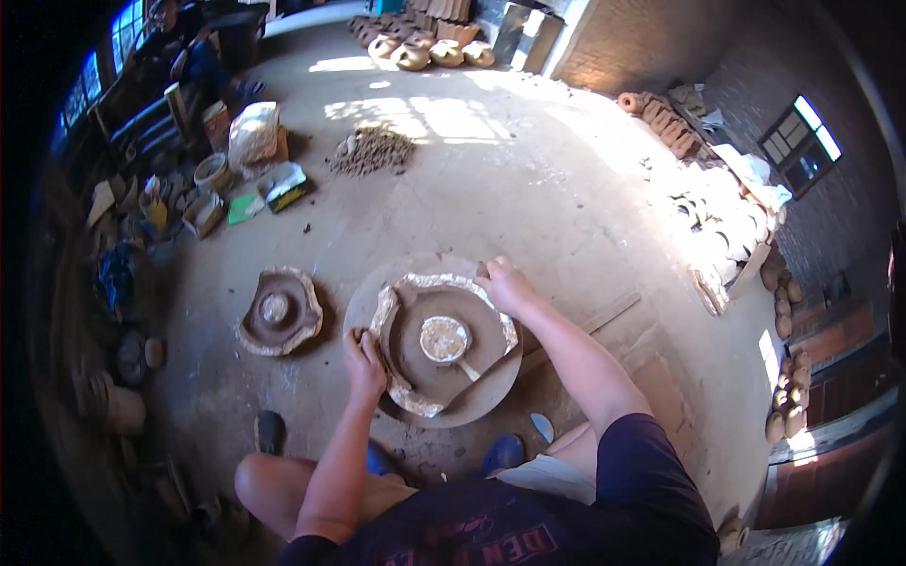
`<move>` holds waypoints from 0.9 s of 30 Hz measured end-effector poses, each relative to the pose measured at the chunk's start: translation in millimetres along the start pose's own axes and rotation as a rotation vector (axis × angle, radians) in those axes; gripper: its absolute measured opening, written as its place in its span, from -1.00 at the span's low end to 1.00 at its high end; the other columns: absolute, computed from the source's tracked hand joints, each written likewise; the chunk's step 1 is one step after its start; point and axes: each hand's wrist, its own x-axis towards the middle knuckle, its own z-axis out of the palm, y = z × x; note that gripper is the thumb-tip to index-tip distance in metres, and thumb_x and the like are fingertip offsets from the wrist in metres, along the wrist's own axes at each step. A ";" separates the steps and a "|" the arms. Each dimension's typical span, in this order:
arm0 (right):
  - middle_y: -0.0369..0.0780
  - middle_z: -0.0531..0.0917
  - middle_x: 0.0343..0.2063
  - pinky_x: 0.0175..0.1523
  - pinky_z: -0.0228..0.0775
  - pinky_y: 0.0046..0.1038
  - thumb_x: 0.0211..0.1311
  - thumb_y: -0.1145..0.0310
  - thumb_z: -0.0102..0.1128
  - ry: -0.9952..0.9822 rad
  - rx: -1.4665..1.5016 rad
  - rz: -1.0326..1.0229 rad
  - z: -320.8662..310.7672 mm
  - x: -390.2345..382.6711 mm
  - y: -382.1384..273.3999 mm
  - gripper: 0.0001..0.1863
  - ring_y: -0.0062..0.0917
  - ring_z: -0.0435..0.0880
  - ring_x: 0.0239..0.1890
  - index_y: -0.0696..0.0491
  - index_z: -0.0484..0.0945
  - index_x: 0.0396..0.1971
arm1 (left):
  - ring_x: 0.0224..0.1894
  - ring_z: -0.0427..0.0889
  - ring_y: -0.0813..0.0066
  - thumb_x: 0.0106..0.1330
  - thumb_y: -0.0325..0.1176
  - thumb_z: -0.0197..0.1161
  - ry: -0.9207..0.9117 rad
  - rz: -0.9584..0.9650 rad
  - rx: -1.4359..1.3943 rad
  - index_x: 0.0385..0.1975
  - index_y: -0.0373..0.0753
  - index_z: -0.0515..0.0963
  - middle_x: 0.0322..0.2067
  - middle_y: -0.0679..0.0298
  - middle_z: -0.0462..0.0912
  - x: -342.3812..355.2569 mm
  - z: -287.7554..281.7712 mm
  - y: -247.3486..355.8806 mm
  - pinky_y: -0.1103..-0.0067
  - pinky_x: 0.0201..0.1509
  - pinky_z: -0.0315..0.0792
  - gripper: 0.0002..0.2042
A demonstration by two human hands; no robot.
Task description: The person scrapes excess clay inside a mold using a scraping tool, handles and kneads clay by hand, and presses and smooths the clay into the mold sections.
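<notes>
A large round mould (442,411) with a chipped whitish rim and brown clay lining its inside sits on a round flat disc (491,401) in front of me. In its middle stands a small round whitish-topped piece (444,338), and a short pale stick (469,371) lies beside that. My left hand (365,363) is closed at the mould's left edge, fingers curled against the rim. At the far right part of the rim, my right hand (507,286) is closed with fingertips together; a brownish bit shows there, too small to name.
A smaller similar mould (276,347) lies to the left. Farther off are a heap of clay lumps (371,153), round pots (412,57), and tubs and boxes (213,174). A long wooden strip (613,311) lies at right. Blue footwear (503,453) shows near the disc. Someone sits far left.
</notes>
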 end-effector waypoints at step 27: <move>0.04 0.67 -0.01 0.21 0.53 -0.14 0.33 0.20 0.40 -0.165 0.445 -0.316 -40.0 -205.5 -117.7 -0.52 -0.07 0.66 0.08 0.15 0.62 0.15 | -0.25 0.51 0.65 0.63 0.07 0.12 -1.167 -0.497 -0.491 0.29 -0.23 0.50 -0.15 0.36 0.64 -50.4 -51.1 152.0 0.63 -0.24 0.38 -0.49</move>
